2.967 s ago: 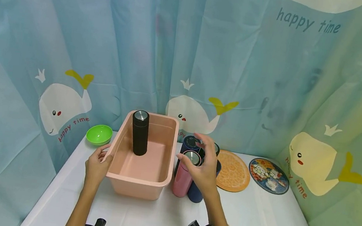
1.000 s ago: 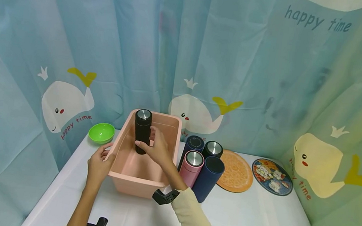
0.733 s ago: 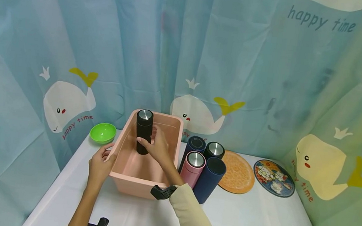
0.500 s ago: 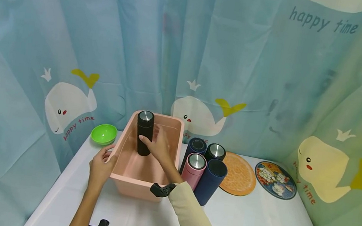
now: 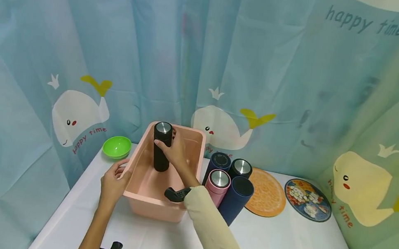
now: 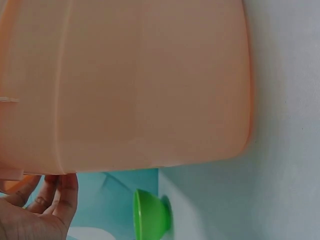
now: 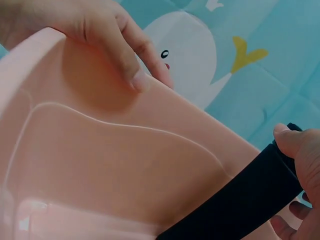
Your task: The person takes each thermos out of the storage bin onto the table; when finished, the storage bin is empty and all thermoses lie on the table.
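Note:
A black thermos (image 5: pixel 161 153) with a silver-topped lid stands upright inside the pink plastic basin (image 5: pixel 143 182), towards its left side. My right hand (image 5: pixel 175 150) reaches over the basin and grips the thermos high up, close below its lid, thumb in front and fingers behind. The right wrist view shows the thumb on the dark body of the thermos (image 7: pixel 225 200). With my left hand (image 5: pixel 114 182) I hold the basin's left rim. In the left wrist view, the fingers (image 6: pixel 65 200) bend at the basin's outer wall (image 6: pixel 150 85).
Right of the basin, several bottles stand close together, including a pink thermos (image 5: pixel 217 189) and a navy blue bottle (image 5: pixel 236 203). An orange round mat (image 5: pixel 267 195) and a patterned plate-like mat (image 5: pixel 307 200) lie farther right. A green bowl (image 5: pixel 117 147) sits behind my left hand.
My right hand has moved left from the bottles into the basin, taken hold of the black thermos, and slid higher towards its lid. My left hand stays on the rim.

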Motion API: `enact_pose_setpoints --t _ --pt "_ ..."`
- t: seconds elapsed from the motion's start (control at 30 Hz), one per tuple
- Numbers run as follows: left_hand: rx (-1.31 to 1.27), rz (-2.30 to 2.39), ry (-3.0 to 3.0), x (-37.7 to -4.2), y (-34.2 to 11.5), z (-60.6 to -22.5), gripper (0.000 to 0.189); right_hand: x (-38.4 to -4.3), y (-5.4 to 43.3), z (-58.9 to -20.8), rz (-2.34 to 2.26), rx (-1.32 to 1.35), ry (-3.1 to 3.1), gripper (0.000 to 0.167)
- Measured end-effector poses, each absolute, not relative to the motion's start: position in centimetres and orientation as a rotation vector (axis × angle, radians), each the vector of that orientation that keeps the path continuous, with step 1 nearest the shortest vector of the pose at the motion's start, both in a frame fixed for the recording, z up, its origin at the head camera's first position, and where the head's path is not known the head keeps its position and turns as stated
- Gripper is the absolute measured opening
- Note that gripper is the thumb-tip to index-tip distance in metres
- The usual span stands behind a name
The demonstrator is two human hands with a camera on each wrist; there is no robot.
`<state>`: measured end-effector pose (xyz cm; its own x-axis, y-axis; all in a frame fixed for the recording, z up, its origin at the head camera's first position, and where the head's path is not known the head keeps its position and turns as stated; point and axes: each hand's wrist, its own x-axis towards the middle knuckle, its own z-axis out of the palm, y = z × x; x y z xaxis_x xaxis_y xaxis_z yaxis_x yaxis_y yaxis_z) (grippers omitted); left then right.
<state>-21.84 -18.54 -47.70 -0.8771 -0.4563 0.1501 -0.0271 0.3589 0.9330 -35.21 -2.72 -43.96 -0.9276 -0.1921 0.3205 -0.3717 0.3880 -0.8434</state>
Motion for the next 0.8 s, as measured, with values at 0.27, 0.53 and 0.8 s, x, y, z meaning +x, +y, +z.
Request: enact_pose_setpoints --t 0.27,0.53,0.8 --pt "0.417 -1.510 -2.233 -21.9 -18.6 -47.9 0.039 -35.9 -3.0 -44.0 1.538 0.475 -2.518 0.074" --pt "0.416 -1.529 -2.228 -22.0 -18.6 -47.8 0.038 -36.1 -3.2 -44.0 1.544 0.425 -2.573 0.076" --pt "0.414 -1.515 -2.236 -22.0 -18.6 -48.1 0.039 -36.4 -3.6 -44.2 1.530 0.415 -2.589 0.079"
